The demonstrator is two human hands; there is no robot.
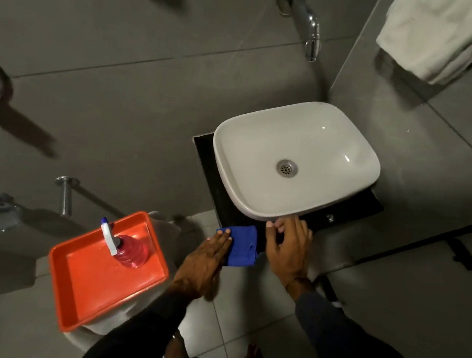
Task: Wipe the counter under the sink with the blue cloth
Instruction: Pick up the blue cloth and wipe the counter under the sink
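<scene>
**Both hands on the blue cloth at the worktop's near corner**

Left hand [209, 257] lies flat, fingers out straight, pressing the left side of the blue cloth [240, 246] — no curl around it. Right hand [287, 252] sits just right of the cloth, fingers bent, thumb and fingertips meeting at the front edge of the black worktop [343, 214]; cannot tell whether it pinches the cloth's right edge or only touches it. The cloth is folded into a thick pad and sits between the two hands, on the worktop's near-left corner, partly overhanging it.

White sink [293, 159] sits on the worktop just beyond the right hand's fingertips. Wall tap [308, 18] is well beyond that. Left of the left hand — an orange tray [82, 285] holding a spray bottle [128, 250] of pink liquid, upright. White towel [448, 35] hangs far beyond the right hand.
</scene>
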